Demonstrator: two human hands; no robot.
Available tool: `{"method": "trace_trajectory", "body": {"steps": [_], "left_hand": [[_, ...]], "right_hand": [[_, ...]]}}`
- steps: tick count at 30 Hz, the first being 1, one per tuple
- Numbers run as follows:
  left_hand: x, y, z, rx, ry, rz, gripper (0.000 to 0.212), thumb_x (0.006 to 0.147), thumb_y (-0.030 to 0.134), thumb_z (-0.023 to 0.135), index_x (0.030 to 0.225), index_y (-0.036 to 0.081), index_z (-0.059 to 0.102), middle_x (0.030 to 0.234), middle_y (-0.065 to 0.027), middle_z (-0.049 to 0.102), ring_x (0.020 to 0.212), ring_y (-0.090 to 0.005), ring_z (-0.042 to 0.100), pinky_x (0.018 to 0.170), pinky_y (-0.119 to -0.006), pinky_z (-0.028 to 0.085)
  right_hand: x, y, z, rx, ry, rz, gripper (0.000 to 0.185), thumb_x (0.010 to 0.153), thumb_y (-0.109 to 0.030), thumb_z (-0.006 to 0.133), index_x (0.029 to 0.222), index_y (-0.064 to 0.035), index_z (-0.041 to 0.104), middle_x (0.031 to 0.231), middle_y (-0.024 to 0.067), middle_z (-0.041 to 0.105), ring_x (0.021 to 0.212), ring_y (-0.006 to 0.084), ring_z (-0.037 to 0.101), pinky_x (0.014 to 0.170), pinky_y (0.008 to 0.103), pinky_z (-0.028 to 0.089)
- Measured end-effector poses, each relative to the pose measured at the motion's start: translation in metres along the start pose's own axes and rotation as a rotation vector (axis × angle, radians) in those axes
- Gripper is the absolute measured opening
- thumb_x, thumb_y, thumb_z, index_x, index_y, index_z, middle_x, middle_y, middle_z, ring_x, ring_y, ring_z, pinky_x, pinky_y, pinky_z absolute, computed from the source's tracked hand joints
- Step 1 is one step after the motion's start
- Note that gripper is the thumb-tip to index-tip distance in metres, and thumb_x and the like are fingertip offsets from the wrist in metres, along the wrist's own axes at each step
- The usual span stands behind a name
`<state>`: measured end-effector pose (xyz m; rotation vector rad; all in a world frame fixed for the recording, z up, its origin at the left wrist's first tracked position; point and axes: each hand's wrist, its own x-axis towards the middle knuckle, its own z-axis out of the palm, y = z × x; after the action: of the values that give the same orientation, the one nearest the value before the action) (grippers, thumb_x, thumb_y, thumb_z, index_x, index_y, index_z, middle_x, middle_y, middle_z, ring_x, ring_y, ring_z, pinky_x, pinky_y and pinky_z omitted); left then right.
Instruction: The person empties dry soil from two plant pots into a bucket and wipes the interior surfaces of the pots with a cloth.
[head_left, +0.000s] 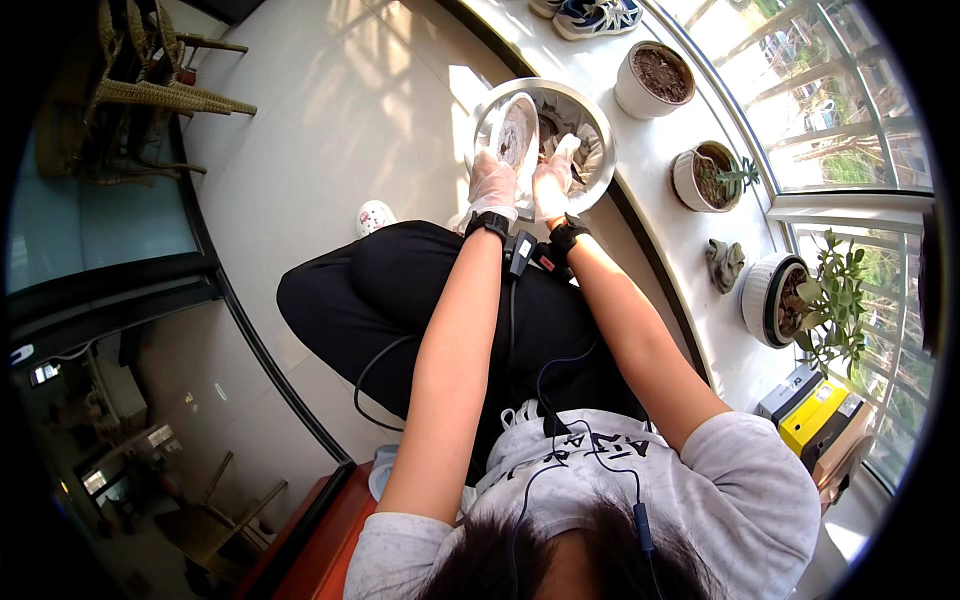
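In a clear thin glove, my left hand (493, 184) grips a white shoe (516, 133) by its near end. The shoe is tilted over a round bin (602, 176), and a greyish, dirt-marked face of it, which looks like the sole, is turned up. My right hand (553, 180), also gloved, is beside the shoe over the bin's near side. Something pale shows at its fingertips, and I cannot tell whether it is glove or a held thing. A crumpled pale liner and dark scraps fill the bin's inside.
Along the white window ledge (637, 142) stand a soil-filled pot (660, 75), a succulent pot (697, 180), a leafy plant pot (757, 300), a crumpled grey cloth (724, 265), sneakers (600, 16) and boxes (814, 416). Wicker chairs (142, 91) stand far left. A cable (361, 382) loops by my knee.
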<state>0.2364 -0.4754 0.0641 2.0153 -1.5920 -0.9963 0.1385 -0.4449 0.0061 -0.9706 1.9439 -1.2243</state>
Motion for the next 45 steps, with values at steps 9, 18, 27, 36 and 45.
{"method": "trace_trajectory", "body": {"steps": [9, 18, 27, 36, 45], "left_hand": [[-0.004, 0.011, 0.008, -0.050, 0.040, 0.030, 0.030, 0.074, 0.011, 0.041, 0.097, -0.001, 0.056, 0.095, -0.0254, 0.058, 0.094, -0.0399, 0.054, 0.078, -0.043, 0.044], [0.003, 0.005, 0.020, -0.114, 0.027, 0.042, 0.028, 0.076, 0.014, 0.041, 0.096, -0.001, 0.054, 0.095, -0.0256, 0.057, 0.093, -0.0413, 0.053, 0.078, -0.043, 0.044], [0.000, -0.022, 0.011, -0.205, 0.071, 0.016, 0.027, 0.077, 0.012, 0.042, 0.097, -0.002, 0.053, 0.098, -0.0281, 0.056, 0.096, -0.0420, 0.052, 0.081, -0.042, 0.043], [0.015, -0.034, 0.027, -0.176, 0.098, 0.017, 0.029, 0.076, 0.012, 0.041, 0.098, -0.003, 0.053, 0.096, -0.0269, 0.057, 0.093, -0.0426, 0.053, 0.080, -0.041, 0.043], [0.012, -0.017, 0.020, -0.228, 0.069, 0.061, 0.028, 0.073, 0.009, 0.042, 0.096, -0.003, 0.054, 0.094, -0.0269, 0.058, 0.092, -0.0409, 0.054, 0.079, -0.041, 0.044]], "right_hand": [[0.003, 0.012, 0.006, 0.149, -0.036, -0.228, 0.048, 0.084, -0.006, 0.039, 0.130, 0.0008, 0.029, 0.123, 0.0210, 0.045, 0.106, 0.0228, 0.048, 0.090, 0.0295, 0.038], [0.004, 0.016, -0.014, -0.318, -0.294, -0.375, 0.054, 0.076, -0.006, 0.040, 0.130, -0.0033, 0.033, 0.125, 0.0266, 0.041, 0.104, 0.0347, 0.050, 0.089, 0.0339, 0.040], [-0.025, -0.044, -0.016, -0.218, -0.202, 0.086, 0.039, 0.075, -0.013, 0.044, 0.110, 0.0038, 0.050, 0.109, 0.0276, 0.051, 0.104, 0.0380, 0.048, 0.092, 0.0359, 0.036], [-0.025, -0.043, -0.016, 0.232, -0.237, 0.072, 0.048, 0.079, -0.014, 0.042, 0.124, 0.0021, 0.040, 0.120, 0.0225, 0.048, 0.112, 0.0322, 0.044, 0.096, 0.0303, 0.031], [-0.014, -0.027, -0.019, 0.177, -0.514, -0.191, 0.050, 0.079, -0.008, 0.039, 0.127, 0.0046, 0.035, 0.129, 0.0250, 0.039, 0.123, 0.0289, 0.035, 0.101, 0.0283, 0.025]]}}
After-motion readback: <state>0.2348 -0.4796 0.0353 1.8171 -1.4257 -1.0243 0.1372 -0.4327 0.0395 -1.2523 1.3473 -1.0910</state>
